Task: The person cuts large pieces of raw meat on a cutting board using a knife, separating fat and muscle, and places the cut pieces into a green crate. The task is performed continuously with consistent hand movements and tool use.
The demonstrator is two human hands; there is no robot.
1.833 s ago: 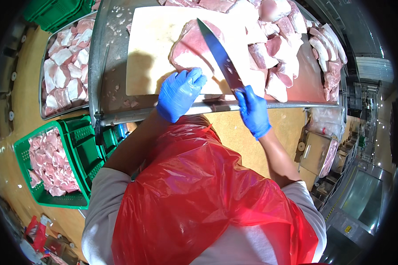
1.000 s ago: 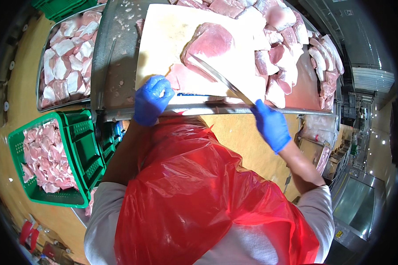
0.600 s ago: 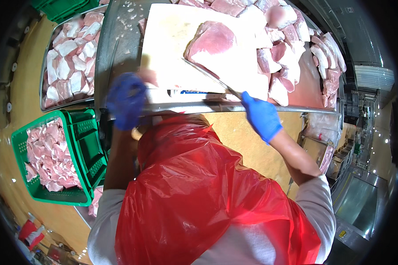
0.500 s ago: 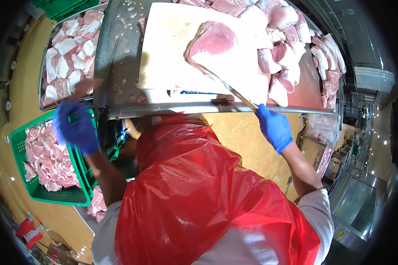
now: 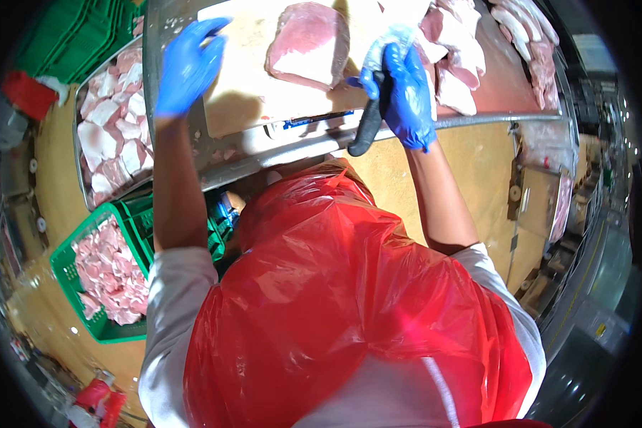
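Observation:
My left hand (image 5: 189, 68), in a blue glove, hovers open at the left edge of the white cutting board (image 5: 239, 103), thumb and fingers apart. A black-handled knife (image 5: 369, 127) is in my gloved right hand (image 5: 405, 96), its handle end hanging toward the table's front edge. I cannot make out the blade in the glare. Between my hands, a thick slab of pink raw meat (image 5: 308, 43) with a pale fatty edge lies on the board, touched by neither hand. Several cut meat pieces (image 5: 455, 85) are heaped right of the board.
Left of the metal table (image 5: 321, 146) stands a tray (image 5: 83, 178) of meat chunks. Below it is a green crate (image 5: 125, 334) of smaller pieces. Stacked green crates (image 5: 78, 39) rise at the far left, near a person in red (image 5: 28, 94). Long meat strips (image 5: 542, 75) lie far right.
My left hand has moved up and right from above the crate to the board. My right hand has come up and left, turning the knife so its handle points toward me.

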